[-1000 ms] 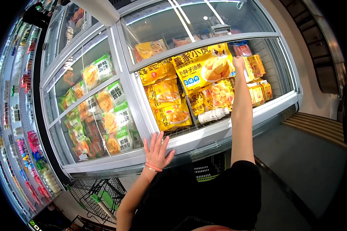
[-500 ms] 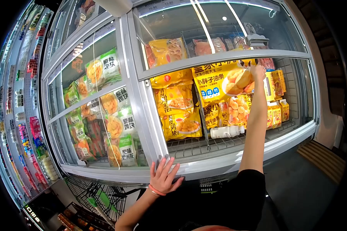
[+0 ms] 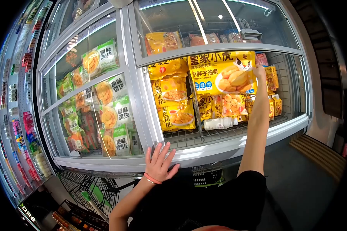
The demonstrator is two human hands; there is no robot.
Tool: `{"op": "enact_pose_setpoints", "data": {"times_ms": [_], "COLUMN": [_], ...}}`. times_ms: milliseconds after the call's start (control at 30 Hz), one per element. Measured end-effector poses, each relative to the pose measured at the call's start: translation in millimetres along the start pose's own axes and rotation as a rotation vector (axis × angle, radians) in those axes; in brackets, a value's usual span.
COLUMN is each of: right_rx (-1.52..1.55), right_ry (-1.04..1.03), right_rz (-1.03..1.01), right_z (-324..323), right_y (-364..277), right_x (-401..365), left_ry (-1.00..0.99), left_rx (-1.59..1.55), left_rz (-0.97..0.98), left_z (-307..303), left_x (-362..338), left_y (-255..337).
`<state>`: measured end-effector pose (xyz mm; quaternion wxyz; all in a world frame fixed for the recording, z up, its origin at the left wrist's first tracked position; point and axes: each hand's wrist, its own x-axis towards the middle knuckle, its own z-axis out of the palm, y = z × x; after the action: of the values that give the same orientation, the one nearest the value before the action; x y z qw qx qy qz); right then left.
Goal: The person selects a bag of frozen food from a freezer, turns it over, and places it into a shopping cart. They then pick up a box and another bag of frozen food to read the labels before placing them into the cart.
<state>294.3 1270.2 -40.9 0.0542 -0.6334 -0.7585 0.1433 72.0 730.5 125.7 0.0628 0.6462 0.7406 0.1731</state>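
Note:
My right hand (image 3: 260,72) reaches into the chest freezer and pinches the right edge of a yellow bag of frozen youtiao (image 3: 208,74). A cartoon animal and a plate of golden dough pieces are printed on its front. Below that bag are other yellow bags (image 3: 232,104) and a white bottle (image 3: 219,123) lying on its side. My left hand (image 3: 160,164), with a pinkish band at the wrist, rests with fingers spread on the freezer's front rim (image 3: 192,154).
A sliding glass lid (image 3: 227,48) crosses above the opening. Yellow chicken bags (image 3: 176,116) stand left of a wire divider, small cartons (image 3: 278,104) at the right. Green-and-white bags (image 3: 121,109) fill the left section. A shopping cart (image 3: 75,188) is at lower left.
The youtiao bag has come up and shows more of its front, its top no longer cut off so much by the lid frame. My left hand stays on the rim. The view has shifted slightly.

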Motion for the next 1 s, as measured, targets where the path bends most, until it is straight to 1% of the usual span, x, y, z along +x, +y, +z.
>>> {"op": "enact_pose_setpoints", "data": {"times_ms": [100,200,333,467,500,533,600,667,700,733,800,867,900,933,1000], "right_rx": [0.002,0.018,0.081,0.263,0.316,0.308,0.223,0.212,0.204,0.19,0.22,0.18,0.198,0.227,0.361], "right_ry": [-0.052,-0.084,-0.077,0.125,0.087,0.086,0.169,0.213,0.235,0.302,0.365,0.372,0.4,0.434,0.432], "right_rz": [-0.045,-0.089,-0.165,-0.319,-0.338,-0.332,-0.373,-0.425,-0.446,-0.475,-0.484,-0.484,-0.547,-0.592,-0.706], "right_z": [-29,-58,-87,-107,-113,-133,-142,-171,-185,-197,-242,-292,-313,-331,-363], "right_y": [-5,-17,-41,-67,-76,-100,-129,-163,-175,-181,-202,-227,-238,-247,-264], "right_x": [-23,-50,-92,-152,-167,-198,-231,-269,-286,-295,-335,-389,-420,-446,-493], "left_ry": [0.008,0.071,0.131,0.198,0.214,0.227,0.284,0.329,0.357,0.391,0.503,0.581,0.6,0.586,0.56], "left_rx": [-0.029,-0.069,-0.108,-0.133,-0.143,-0.15,-0.165,-0.18,-0.205,-0.234,-0.264,-0.297,-0.343,-0.426,-0.597], "left_rz": [-0.001,0.034,0.073,0.121,0.126,0.131,0.166,0.212,0.214,0.217,0.134,0.053,0.038,-0.017,-0.124], "left_z": [-4,-6,-12,-12,-13,-14,-15,-13,-15,-16,-20,-27,-33,-38,-44], "left_x": [-4,-9,-17,-23,-26,-29,-33,-42,-48,-53,-70,-87,-92,-98,-106], "left_y": [2,2,0,0,0,-1,-2,-6,-10,-12,-17,-27,-32,-35,-40]}}
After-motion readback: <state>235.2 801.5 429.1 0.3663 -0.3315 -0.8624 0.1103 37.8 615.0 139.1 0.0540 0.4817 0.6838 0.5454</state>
